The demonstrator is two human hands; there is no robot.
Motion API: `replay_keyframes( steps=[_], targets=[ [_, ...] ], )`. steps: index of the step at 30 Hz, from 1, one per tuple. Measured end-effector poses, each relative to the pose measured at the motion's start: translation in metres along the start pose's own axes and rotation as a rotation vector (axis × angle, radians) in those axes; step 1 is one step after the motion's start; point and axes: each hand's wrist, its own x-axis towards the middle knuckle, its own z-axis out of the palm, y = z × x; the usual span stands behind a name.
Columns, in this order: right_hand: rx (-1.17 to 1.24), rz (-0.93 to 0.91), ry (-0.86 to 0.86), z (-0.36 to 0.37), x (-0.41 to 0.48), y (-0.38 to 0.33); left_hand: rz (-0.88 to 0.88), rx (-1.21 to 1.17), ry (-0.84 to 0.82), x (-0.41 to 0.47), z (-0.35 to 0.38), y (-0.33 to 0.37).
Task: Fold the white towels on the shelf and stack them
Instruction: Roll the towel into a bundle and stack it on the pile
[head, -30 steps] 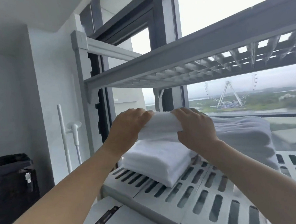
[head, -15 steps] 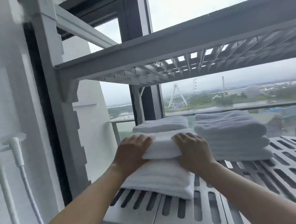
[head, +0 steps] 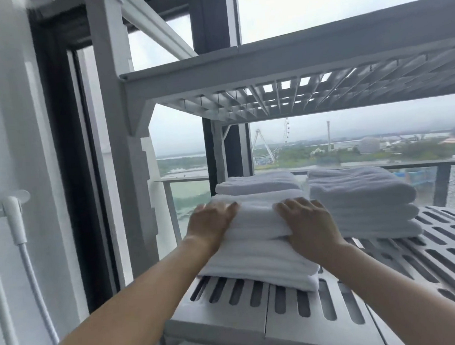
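Observation:
A folded white towel [head: 256, 218] lies on top of a stack of folded white towels [head: 264, 268] at the front left of the slatted grey shelf [head: 256, 312]. My left hand [head: 211, 224] rests flat on the top towel's left end. My right hand [head: 308, 220] lies flat on its right end, fingers spread. Behind this stack sits another folded towel [head: 256, 184]. A taller pile of folded towels [head: 361, 201] stands to the right.
An upper slatted shelf [head: 296, 88] hangs close overhead. The shelf's grey upright post [head: 117, 125] stands at the left, beside a white wall with a hose [head: 26, 251]. A window with a railing lies behind the shelf. Bare slats [head: 439, 260] extend to the right.
The towel came down from mid-air onto the stack. My hands went from gripping its ends to pressing flat on it. The camera moved closer and turned right.

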Motion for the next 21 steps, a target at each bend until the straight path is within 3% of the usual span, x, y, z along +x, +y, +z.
replay_keyframes(
  steps=[4,6,10,15,17,21],
  targets=[
    [0.107,-0.069,0.030,-0.009,-0.015,0.004,-0.098,-0.077,0.069,-0.026,0.006,0.005],
    [0.186,-0.013,0.004,-0.010,-0.022,0.007,-0.095,-0.112,0.146,-0.034,0.010,-0.004],
    [0.403,0.150,-0.083,-0.009,-0.020,0.012,-0.059,-0.006,0.133,-0.030,0.020,-0.013],
    [0.330,0.202,0.102,-0.017,-0.016,0.002,-0.152,-0.039,0.156,-0.019,0.008,-0.011],
    [0.295,0.141,0.099,-0.009,-0.030,-0.002,-0.088,-0.055,0.123,-0.027,0.016,-0.004],
    [0.312,0.059,0.104,0.003,-0.055,0.002,0.095,-0.103,0.255,-0.046,0.022,-0.005]
  ],
)
